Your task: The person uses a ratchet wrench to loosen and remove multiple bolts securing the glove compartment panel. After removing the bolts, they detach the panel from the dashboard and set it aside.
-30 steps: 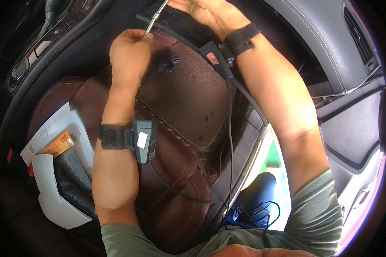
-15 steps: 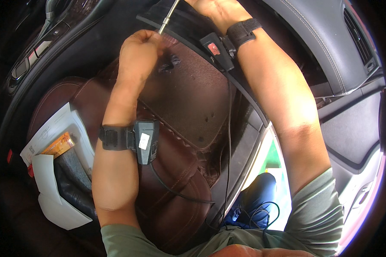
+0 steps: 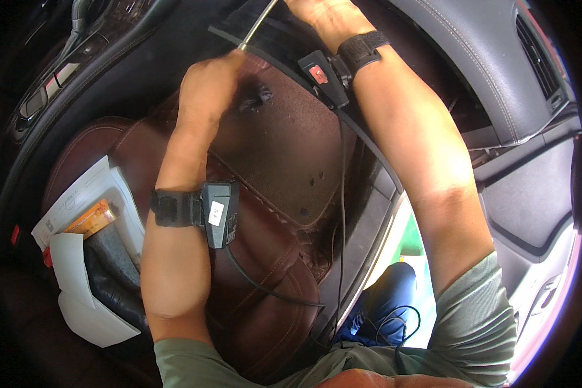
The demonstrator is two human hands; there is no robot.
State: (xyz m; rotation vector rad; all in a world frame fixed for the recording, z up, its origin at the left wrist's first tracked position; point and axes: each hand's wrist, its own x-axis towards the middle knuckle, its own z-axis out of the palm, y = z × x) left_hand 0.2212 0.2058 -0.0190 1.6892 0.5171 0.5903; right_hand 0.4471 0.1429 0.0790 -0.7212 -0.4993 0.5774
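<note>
At the top of the head view, my left hand [image 3: 208,87] is closed around the lower end of a slim, shiny metal rod [image 3: 260,26]. Blur covers its fingertips, and whatever part of the rod lies inside the fist is hidden. The rod slants up and to the right, out past the upper edge. My right hand [image 3: 323,11] is close to the rod's upper end, with its fingers cut off by the picture's edge. Beneath the rod runs a dark, flat panel edge [image 3: 229,35] in the car's footwell.
Below my hands lie a brown floor mat [image 3: 284,149] and a dark red leather seat [image 3: 258,252]. Papers [image 3: 77,187] and an orange packet [image 3: 92,220] rest at the left. The dashboard [image 3: 478,58] and open door [image 3: 524,213] border the right. Cables [image 3: 344,194] hang from my wrist devices.
My left hand has turned a little about the rod, its knuckles now blurred. The rod's collar no longer shows at the same place. My right forearm has shifted slightly left.
</note>
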